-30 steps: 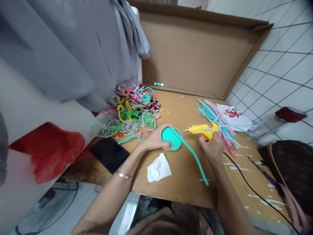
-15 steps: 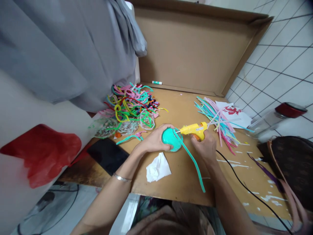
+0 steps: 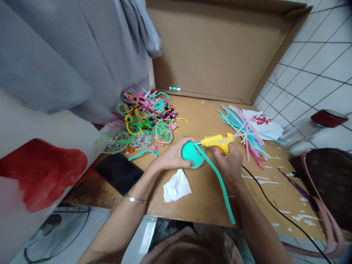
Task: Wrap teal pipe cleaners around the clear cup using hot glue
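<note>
"Fingers [image 3: 188, 139] check, anyone? How are things being held?"

"Teal ball [image 3: 192, 157] is cupped in the left hand [image 3: 172, 154], thumb on the near side. Yellow glue gun [image 3: 213, 140] is gripped by its handle in the right hand [image 3: 230, 163], so nothing's spread wide. Whether the trigger is being squeezed can't be told, tbh."

"OK, and what's just changed?"

"Gap's been closed: the nozzle [image 3: 199, 143] has been brought over to the ball, right by the attached end of the teal pipe cleaner [image 3: 220, 178]. So the ball's being steadied while the gun is aimed, and both hands are tied up. Actual contact is too small to confirm."

"Which way's it all pointing?"

"Nozzle's pointed left, with the barrel laid roughly crosswise. No long axis can be picked out on the ball, it's just round. The pipe cleaner is curved down and right, toward the near edge of the tabletop [image 3: 203, 119]. Ball's held above that, just beyond the crumpled tissue [image 3: 177, 186]."
</note>
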{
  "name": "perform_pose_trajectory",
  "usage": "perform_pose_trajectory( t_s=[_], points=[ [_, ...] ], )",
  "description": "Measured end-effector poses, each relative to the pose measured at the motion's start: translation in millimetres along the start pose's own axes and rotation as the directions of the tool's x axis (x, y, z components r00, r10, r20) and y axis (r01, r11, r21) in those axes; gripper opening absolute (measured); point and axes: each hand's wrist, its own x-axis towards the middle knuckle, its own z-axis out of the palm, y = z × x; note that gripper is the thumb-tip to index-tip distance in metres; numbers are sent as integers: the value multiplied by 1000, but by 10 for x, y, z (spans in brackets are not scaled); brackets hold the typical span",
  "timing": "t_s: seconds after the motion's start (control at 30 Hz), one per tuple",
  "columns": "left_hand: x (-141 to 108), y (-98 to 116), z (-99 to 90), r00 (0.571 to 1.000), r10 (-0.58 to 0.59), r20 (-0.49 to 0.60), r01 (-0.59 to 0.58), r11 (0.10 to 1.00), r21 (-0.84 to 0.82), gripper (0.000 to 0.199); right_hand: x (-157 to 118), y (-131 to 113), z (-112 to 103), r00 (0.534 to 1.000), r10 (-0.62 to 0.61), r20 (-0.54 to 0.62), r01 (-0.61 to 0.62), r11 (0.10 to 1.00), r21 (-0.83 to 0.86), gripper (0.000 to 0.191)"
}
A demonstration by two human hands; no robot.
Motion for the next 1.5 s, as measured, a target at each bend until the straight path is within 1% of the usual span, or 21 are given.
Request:
perform_pose_trajectory(
  t_s=[0.1, 0.2, 0.27, 0.33, 0.4, 0.43, 0.5, 0.57, 0.73, 0.87, 0.93, 1.0, 1.03, 1.07, 1.1, 1.13, 1.2, 1.23, 1.3, 1.43, 1.5],
  points=[
    [6, -15, -7, 1000, -16, -8, 16, 1000, 0, 70, -10, 3, 11, 999, -35, -31, 34, 999, -18, 29],
    [10, -27, -25, 999, -38, -13, 38, 999, 5, 70, 3, 25, -9, 998, -34, -55, 30, 997, -72, 31],
    [10, -32, -37, 999, -52, -12, 52, 999, 4, 70, 36, 74, -35, 997, 18, -69, -26, 993, -117, 31],
    [8, -33, -44, 998, -59, -9, 59, 998, 3, 69, 90, 159, -58, 991, 118, -67, -128, 979, -161, 35],
    [3, -33, -45, 998, -63, -9, 63, 998, 8, 70, 151, 270, -67, 976, 216, -21, -215, 955, -203, 42],
    [1, -32, -43, 998, -63, -9, 63, 998, 12, 70, 178, 328, -65, 969, 246, 25, -234, 945, -227, 46],
    [-3, -29, -38, 999, -53, -9, 54, 998, 20, 70, 215, 431, -46, 955, 271, 122, -230, 933, -276, 46],
    [-5, -22, -32, 999, -32, -7, 32, 999, 27, 70, 224, 498, -12, 945, 280, 170, -216, 924, -316, 41],
    [-10, 7, -15, 999, 38, 17, -39, 998, 44, 69, 179, 508, 56, 950, 267, 163, -193, 910, -366, 36],
    [-12, 16, 8, 996, 76, 34, -78, 995, 61, 70, 143, 444, 32, 955, 252, 158, -168, 894, -415, 33],
    [-13, 16, 20, 996, 82, 32, -85, 994, 72, 70, 117, 377, -2, 980, 162, 118, -97, 898, -428, 34],
    [-15, 15, 29, 996, 89, 27, -90, 993, 79, 70, 75, 270, -43, 994, -47, 100, 80, 932, -353, 36],
    [-15, 15, 32, 995, 94, 25, -96, 992, 80, 70, 46, 203, -65, 978, -181, 106, 203, 943, -263, 35],
    [-15, 15, 33, 995, 99, 26, -101, 992, 79, 70, 15, 131, -86, 938, -321, 130, 338, 930, -142, 34],
    [-14, 17, 32, 994, 104, 29, -106, 991, 77, 69, -19, 60, -106, 885, -441, 147, 449, 893, -24, 31],
    [-14, 20, 31, 994, 107, 31, -109, 991, 73, 69, -54, -6, -124, 833, -535, 142, 529, 845, 77, 28],
    [-13, 30, 30, 994, 109, 32, -111, 992, 62, 68, -115, -110, -149, 748, -654, 115, 617, 749, 241, 29],
    [-13, 35, 30, 993, 110, 31, -112, 992, 57, 68, -139, -143, -153, 728, -680, 91, 633, 717, 293, 32],
    [-17, 44, 34, 993, 114, 28, -116, 992, 53, 67, -172, -179, -143, 724, -688, 53, 630, 690, 357, 35],
    [-25, 53, 46, 991, 130, 31, -132, 990, 48, 68, -190, -197, -92, 797, -600, -66, 555, 685, 472, 18],
    [-25, 60, 47, 991, 133, 35, -134, 990, 45, 68, -189, -206, -72, 835, -546, -67, 497, 696, 518, 16]
  ],
)
